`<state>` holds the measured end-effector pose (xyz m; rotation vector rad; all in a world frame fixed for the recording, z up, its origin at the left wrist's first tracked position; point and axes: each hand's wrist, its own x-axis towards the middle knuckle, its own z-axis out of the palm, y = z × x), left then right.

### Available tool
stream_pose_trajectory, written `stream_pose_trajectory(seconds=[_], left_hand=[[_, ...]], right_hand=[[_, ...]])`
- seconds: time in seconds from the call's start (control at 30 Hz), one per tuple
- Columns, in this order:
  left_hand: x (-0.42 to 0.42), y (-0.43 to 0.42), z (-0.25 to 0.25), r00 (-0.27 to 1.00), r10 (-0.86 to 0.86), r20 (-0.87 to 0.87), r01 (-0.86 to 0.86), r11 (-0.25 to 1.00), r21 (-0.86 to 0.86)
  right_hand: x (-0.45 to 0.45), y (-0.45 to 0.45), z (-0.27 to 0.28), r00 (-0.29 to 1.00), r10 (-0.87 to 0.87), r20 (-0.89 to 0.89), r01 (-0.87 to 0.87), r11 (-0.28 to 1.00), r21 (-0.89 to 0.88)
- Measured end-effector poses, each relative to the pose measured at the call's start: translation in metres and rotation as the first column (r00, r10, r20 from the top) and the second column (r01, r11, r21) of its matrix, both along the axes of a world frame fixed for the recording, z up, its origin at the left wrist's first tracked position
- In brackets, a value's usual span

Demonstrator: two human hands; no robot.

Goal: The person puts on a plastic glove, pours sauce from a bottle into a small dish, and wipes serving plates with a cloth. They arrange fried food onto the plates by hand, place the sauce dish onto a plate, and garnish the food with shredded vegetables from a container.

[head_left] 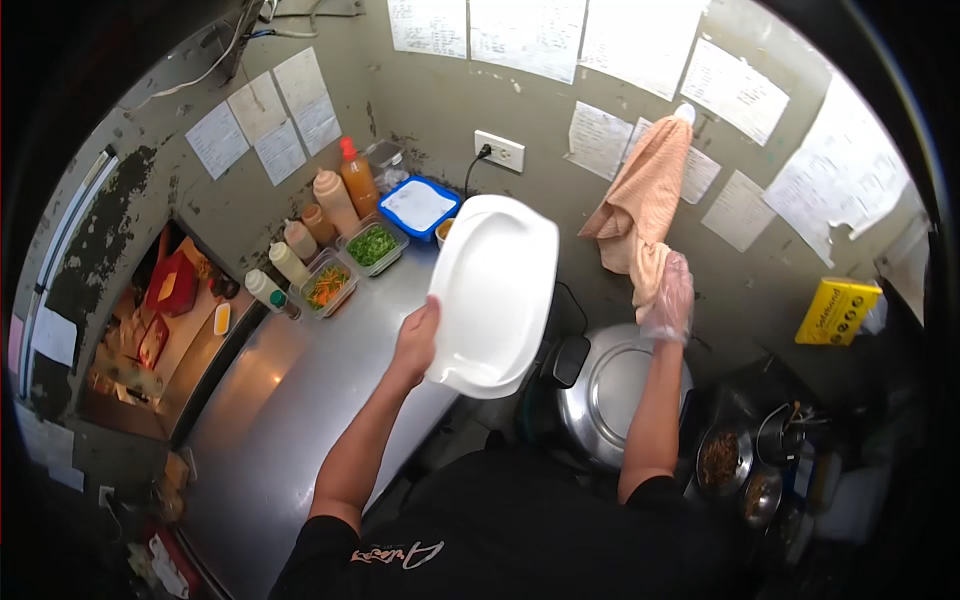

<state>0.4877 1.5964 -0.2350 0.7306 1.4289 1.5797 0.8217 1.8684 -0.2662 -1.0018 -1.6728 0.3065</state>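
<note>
My left hand (418, 345) grips the near left edge of a white serving dish (495, 295), thumb on the rim. The dish is tilted up and held in the air over the edge of the steel counter; its inside shows only white surface. My right hand (672, 298), in a clear plastic glove, is closed around the lower end of a peach-coloured towel (645, 185). The towel hangs from a hook on the wall, its top still up there. Below that hand is a large pot with a round metal lid (615, 385).
On the steel counter (310, 420) stand squeeze bottles (335, 200), a container of chopped greens (373, 247), one of shredded vegetables (328, 286) and a blue-lidded box (419, 204). Bowls of food (722, 458) sit at right. A yellow glove box (838, 311) is on the wall.
</note>
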Motion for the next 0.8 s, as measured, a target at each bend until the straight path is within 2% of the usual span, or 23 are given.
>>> stream_pose_trajectory(seconds=[0.03,0.07,0.1,0.13,0.17,0.2,0.23,0.27,0.33,0.37,0.4,0.47,0.5,0.53,0.57,0.6,0.63,0.67,0.7,0.73,0.77,0.8], left_hand=[[0.006,0.015,0.004,1.000,-0.023,-0.013,0.024,0.999,0.021],[0.011,0.027,0.007,0.998,-0.054,-0.027,0.055,0.998,0.039],[0.017,0.038,0.011,0.996,-0.074,-0.043,0.075,0.997,0.030],[0.021,0.050,0.017,0.994,-0.097,-0.058,0.098,0.995,0.024],[0.028,0.061,0.023,0.990,-0.120,-0.074,0.122,0.992,0.025],[0.035,0.069,0.028,0.979,-0.146,-0.142,0.152,0.988,0.035],[0.043,0.075,0.032,0.963,-0.172,-0.208,0.183,0.982,0.039],[0.051,0.080,0.034,0.942,-0.196,-0.272,0.215,0.976,0.040],[0.061,0.092,0.033,0.909,-0.132,-0.394,0.208,0.966,0.156],[0.064,0.095,0.031,0.890,-0.086,-0.447,0.199,0.957,0.211],[0.063,0.100,0.030,0.886,-0.083,-0.456,0.180,0.968,0.173],[0.059,0.099,0.038,0.940,-0.130,-0.314,0.190,0.967,0.169],[0.056,0.101,0.041,0.960,-0.143,-0.242,0.188,0.966,0.177],[0.054,0.100,0.041,0.968,-0.199,-0.154,0.225,0.958,0.176],[0.055,0.103,0.021,0.917,-0.065,-0.392,0.176,0.951,0.255],[0.056,0.107,0.000,0.732,0.038,-0.680,0.231,0.926,0.300],[0.059,0.110,-0.021,0.471,0.216,-0.855,0.247,0.899,0.363],[0.062,0.114,0.012,0.580,-0.093,-0.809,0.285,0.954,0.094],[0.068,0.121,0.013,0.736,-0.113,-0.668,0.201,0.978,0.056],[0.068,0.113,0.023,0.813,-0.045,-0.581,0.149,0.980,0.132],[0.067,0.114,0.017,0.809,-0.005,-0.587,0.118,0.981,0.155],[0.061,0.094,0.049,0.855,-0.179,-0.486,0.242,0.968,0.070]], right_hand=[[-0.018,-0.039,0.047,0.930,0.232,-0.284,-0.306,0.918,-0.253],[-0.036,-0.077,0.094,0.770,0.236,-0.593,-0.542,0.732,-0.413],[-0.049,-0.087,0.100,0.820,0.417,-0.393,-0.556,0.743,-0.372],[-0.062,-0.098,0.107,0.813,0.555,-0.180,-0.582,0.756,-0.300],[-0.075,-0.095,0.111,0.769,0.628,0.118,-0.609,0.777,-0.160],[-0.088,-0.092,0.116,0.703,0.605,0.375,-0.658,0.753,0.018],[-0.100,-0.089,0.126,0.680,0.523,0.514,-0.665,0.735,0.132],[-0.107,-0.073,0.124,0.754,0.468,0.461,-0.605,0.768,0.211],[-0.119,-0.041,0.122,0.877,0.354,0.325,-0.458,0.821,0.342],[-0.126,-0.044,0.121,0.905,0.327,0.271,-0.406,0.853,0.329],[-0.132,-0.048,0.120,0.929,0.299,0.215,-0.356,0.881,0.312],[-0.129,-0.085,0.102,0.793,0.489,0.363,-0.575,0.797,0.183],[-0.129,-0.094,0.093,0.711,0.593,0.378,-0.695,0.676,0.245],[-0.117,-0.077,0.090,0.717,0.413,0.561,-0.673,0.622,0.401],[-0.112,-0.051,0.092,0.602,0.355,0.716,-0.679,0.698,0.225],[-0.111,-0.038,0.094,0.687,0.253,0.681,-0.475,0.866,0.158],[-0.125,-0.029,0.100,0.883,0.149,0.446,-0.277,0.932,0.235],[-0.134,-0.031,0.102,0.952,0.107,0.285,-0.180,0.953,0.243],[-0.137,-0.038,0.087,0.936,0.104,0.335,-0.190,0.953,0.235],[-0.132,-0.052,0.067,0.889,0.142,0.436,-0.251,0.946,0.204],[-0.133,-0.059,0.062,0.863,0.231,0.450,-0.466,0.710,0.529],[-0.126,-0.073,0.073,0.755,0.399,0.521,-0.645,0.596,0.479]])
